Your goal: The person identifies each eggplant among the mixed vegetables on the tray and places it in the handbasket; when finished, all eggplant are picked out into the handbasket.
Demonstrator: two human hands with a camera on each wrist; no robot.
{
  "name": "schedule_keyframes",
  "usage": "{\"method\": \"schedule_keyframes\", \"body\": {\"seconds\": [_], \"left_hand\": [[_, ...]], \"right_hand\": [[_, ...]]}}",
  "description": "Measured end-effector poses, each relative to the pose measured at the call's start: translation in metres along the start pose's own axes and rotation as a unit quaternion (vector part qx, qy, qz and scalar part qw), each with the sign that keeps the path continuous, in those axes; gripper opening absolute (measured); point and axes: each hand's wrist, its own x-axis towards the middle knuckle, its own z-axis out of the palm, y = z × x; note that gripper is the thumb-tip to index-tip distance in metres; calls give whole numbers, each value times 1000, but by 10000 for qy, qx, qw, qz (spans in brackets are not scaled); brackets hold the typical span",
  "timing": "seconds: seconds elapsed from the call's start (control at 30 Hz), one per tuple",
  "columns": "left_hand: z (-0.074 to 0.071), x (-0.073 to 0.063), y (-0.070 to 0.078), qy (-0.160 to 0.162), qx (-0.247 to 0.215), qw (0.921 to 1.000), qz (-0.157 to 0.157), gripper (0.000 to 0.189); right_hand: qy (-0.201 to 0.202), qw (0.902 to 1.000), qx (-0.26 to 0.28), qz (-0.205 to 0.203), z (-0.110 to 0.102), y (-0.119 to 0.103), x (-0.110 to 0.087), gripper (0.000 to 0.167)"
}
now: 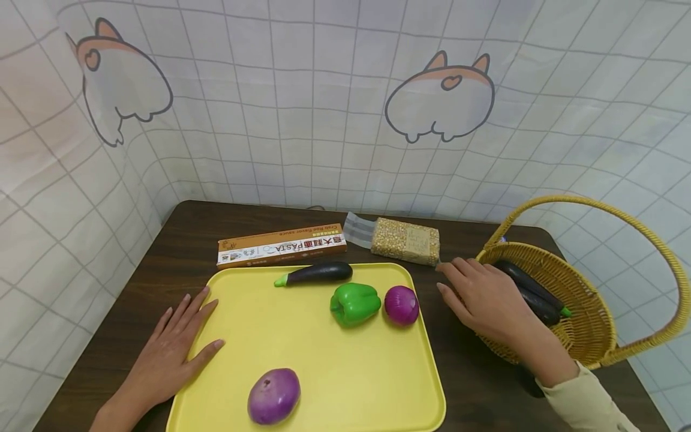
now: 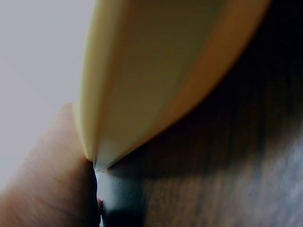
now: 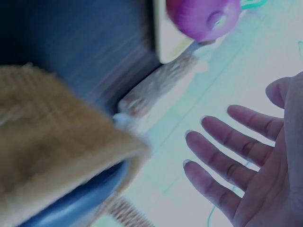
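Observation:
My left hand [image 1: 173, 354] rests along the left rim of a yellow tray [image 1: 324, 366], fingers extended and thumb over its edge. On the tray lie a dark eggplant [image 1: 324, 273], a green bell pepper [image 1: 355, 304], a purple onion [image 1: 402, 306] and a rounder pale-purple vegetable [image 1: 273, 396]. My right hand [image 1: 488, 297] hovers at the left side of a wicker basket [image 1: 601, 318], holding nothing. Its fingers [image 3: 222, 165] are spread and slightly bent in the right wrist view. Dark eggplants [image 1: 531, 285] lie inside the basket, partly hidden by that hand.
Behind the tray lie a pasta box [image 1: 281, 246] and a clear bag of yellow grains [image 1: 405, 241]. The basket's tall handle [image 1: 642, 228] arches over its right side. A dark object [image 1: 531, 385] shows under my right wrist. Patterned cloth [image 1: 291, 120] walls surround the table.

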Motion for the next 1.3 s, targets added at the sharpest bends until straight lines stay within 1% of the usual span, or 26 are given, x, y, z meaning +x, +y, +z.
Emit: {"method": "schedule_keyframes", "body": {"seconds": [0.23, 0.4, 0.6, 0.8, 0.97, 1.2, 1.3], "left_hand": [[1, 1, 0, -42, 23, 10000, -8, 78], [1, 1, -1, -76, 31, 10000, 6, 78], [-2, 1, 1, -64, 39, 10000, 8, 78], [1, 1, -1, -73, 24, 10000, 2, 78], [1, 2, -1, -115, 15, 9999, -22, 78], [0, 1, -1, -60, 27, 10000, -16, 78], [1, 0, -1, -71, 22, 10000, -40, 78]], "right_hand": [[-105, 9995, 114, -268, 6, -24, 31, 41], [-115, 9986, 111, -514, 13, -38, 50, 38], [-129, 9972, 63, -735, 24, -54, 73, 41], [-310, 9973, 154, -646, 30, -69, 96, 45], [-517, 9967, 95, -619, 31, -81, 112, 47], [-630, 9945, -25, -836, 32, -101, 133, 49], [-818, 9926, -34, -901, 35, -110, 141, 51]]}}
